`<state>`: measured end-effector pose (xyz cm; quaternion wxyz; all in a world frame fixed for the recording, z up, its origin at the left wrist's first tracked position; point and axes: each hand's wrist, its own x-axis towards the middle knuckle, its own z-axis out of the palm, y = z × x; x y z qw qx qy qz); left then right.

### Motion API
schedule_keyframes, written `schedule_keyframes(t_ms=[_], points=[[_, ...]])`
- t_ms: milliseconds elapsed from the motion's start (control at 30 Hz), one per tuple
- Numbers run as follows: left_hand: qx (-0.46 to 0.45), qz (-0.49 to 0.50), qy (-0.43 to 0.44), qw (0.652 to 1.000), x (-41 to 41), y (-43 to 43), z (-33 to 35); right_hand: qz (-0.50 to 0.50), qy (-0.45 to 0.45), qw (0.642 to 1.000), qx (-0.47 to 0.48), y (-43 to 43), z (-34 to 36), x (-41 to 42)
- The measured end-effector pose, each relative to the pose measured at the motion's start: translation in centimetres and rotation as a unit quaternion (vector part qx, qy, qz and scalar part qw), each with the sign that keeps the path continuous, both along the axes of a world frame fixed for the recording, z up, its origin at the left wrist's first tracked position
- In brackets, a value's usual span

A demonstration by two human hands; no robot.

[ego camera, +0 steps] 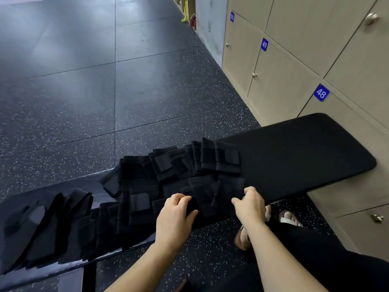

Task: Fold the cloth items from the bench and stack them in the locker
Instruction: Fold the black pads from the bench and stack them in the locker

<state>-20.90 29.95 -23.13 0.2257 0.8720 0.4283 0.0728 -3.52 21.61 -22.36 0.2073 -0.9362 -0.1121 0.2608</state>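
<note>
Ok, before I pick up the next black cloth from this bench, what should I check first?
1. Right hand grip on the black cloth pieces: ok, fingers curl on one's edge.
2. Left hand grip: cannot tell, bent fingers rest on cloth.
3. Folding room on the black padded bench: ok, right end bare.
4. Beige locker doors open: not ok, all visible ones shut.
5. Piece already folded: cannot tell, black on black.

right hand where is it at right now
Head view, right of centre: the right hand grips a black cloth at the near edge of the bench, with the left hand just to its left.
</note>
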Motion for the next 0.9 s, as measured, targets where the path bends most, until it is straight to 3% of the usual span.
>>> schedule_keyframes(t_ms=[67, 167, 333, 400, 500, 567, 900], points=[[-0.011, 0.007, -0.004, 1.0, -0.1, 0.1, 0.3, -0.007, 0.009, 0.999, 0.035, -0.4, -0.3, 0.5], [-0.02, 0.045, -0.013, 0.999, -1.0, 0.7, 0.8, -0.022, 0.072, 0.983, 0.167, -1.7, -0.3, 1.7], [-0.039, 0.111, 0.032, 0.993, -2.2, 1.6, 1.1, 0.045, 0.241, 0.905, 0.348, -2.3, 3.5, 1.5], [-0.053, 0.125, 0.053, 0.989, -2.0, 1.6, 1.1, 0.07, 0.241, 0.912, 0.323, -1.2, 3.1, 1.2], [-0.068, 0.135, 0.068, 0.986, -1.4, 1.2, 0.7, 0.112, 0.107, 0.974, 0.165, 0.6, 0.7, 0.4], [-0.083, 0.148, 0.038, 0.985, -0.9, 1.1, 0.5, 0.118, 0.037, 0.989, 0.085, 1.2, -0.6, -0.2], [-0.214, 0.172, -0.153, 0.949, 1.6, 0.4, -0.2, 0.106, -0.015, 0.992, 0.063, 1.8, -1.4, -1.1]])
